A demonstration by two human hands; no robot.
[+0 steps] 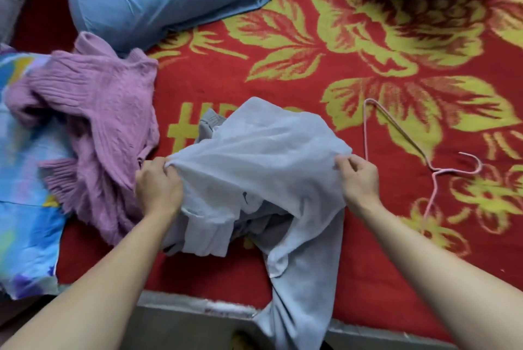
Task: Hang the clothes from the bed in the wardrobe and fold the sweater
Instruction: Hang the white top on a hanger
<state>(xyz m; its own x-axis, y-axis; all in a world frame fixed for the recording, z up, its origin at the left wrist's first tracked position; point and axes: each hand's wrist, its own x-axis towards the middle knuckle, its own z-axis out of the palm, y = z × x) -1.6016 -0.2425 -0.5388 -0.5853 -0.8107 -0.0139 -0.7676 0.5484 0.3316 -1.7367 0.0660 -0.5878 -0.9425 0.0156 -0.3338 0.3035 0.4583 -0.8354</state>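
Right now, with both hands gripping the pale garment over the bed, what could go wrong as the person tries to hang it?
1. The pale garment trails over the bed edge and might slide off.
2. The pink hanger lies apart to the right while the left hand and right hand are both busy; freeing one may let the cloth bunch.
3. The grey garment beneath could get dragged along.

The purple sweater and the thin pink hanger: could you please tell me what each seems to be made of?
The purple ribbed sweater looks like a soft, matte knit, wool or acrylic: raised ribs, fuzzy surface. The thin pink hanger seems coated wire: a slim, smoothly bent rod; its core is hidden.
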